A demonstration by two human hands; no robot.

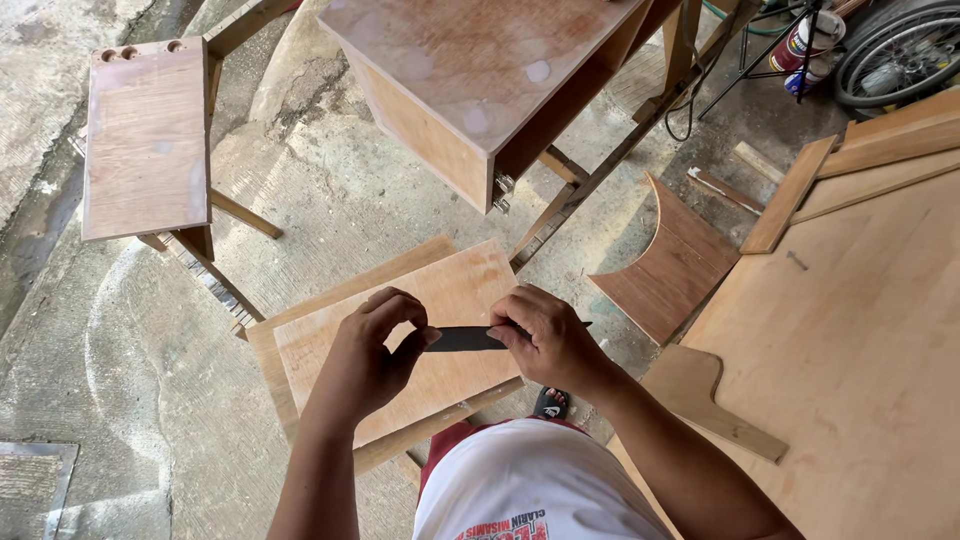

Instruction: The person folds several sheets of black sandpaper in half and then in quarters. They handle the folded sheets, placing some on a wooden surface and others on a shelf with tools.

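Both my hands hold a short flat black strip (465, 339) level in front of me. My left hand (372, 350) pinches its left end between thumb and fingers. My right hand (547, 335) grips its right end, and a thin dark tip sticks out past the knuckles. Below the hands lies a rectangular plywood board (440, 300) stacked on another board on the concrete floor. What the strip is made of I cannot tell.
A wooden box-like cabinet (470, 80) stands ahead, a small wooden panel with holes (145, 135) to the left. A large plywood sheet (860, 340) fills the right, with a curved cut-off piece (665, 265) and wood strips beside it. A bicycle wheel (900, 50) and cans sit at top right.
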